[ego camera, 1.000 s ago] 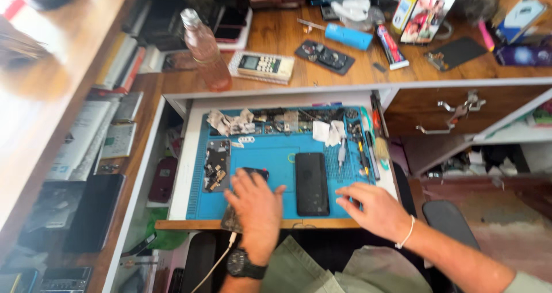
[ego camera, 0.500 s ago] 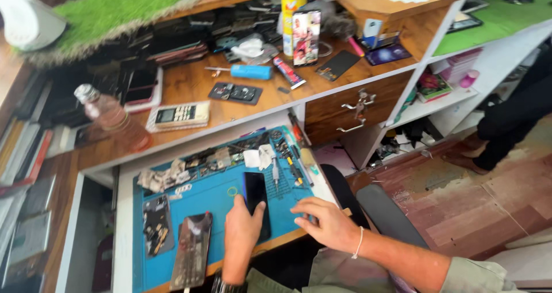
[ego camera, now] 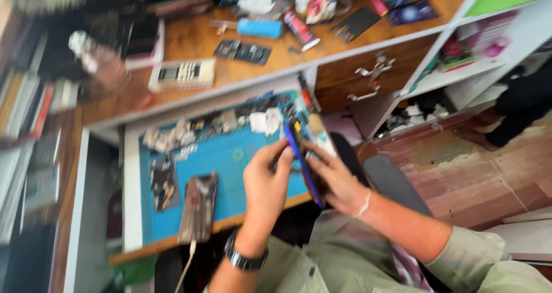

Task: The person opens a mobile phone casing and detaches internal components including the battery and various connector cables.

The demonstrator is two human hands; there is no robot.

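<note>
Over a cluttered workbench's blue mat, the left hand and right hand both curl their fingers closed around a dark phone, held edge-up between them, above the mat's right end.

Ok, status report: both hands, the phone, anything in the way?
Left hand and right hand both gripping the dark phone, lifted edge-on above the blue mat. Nothing blocking.
</note>
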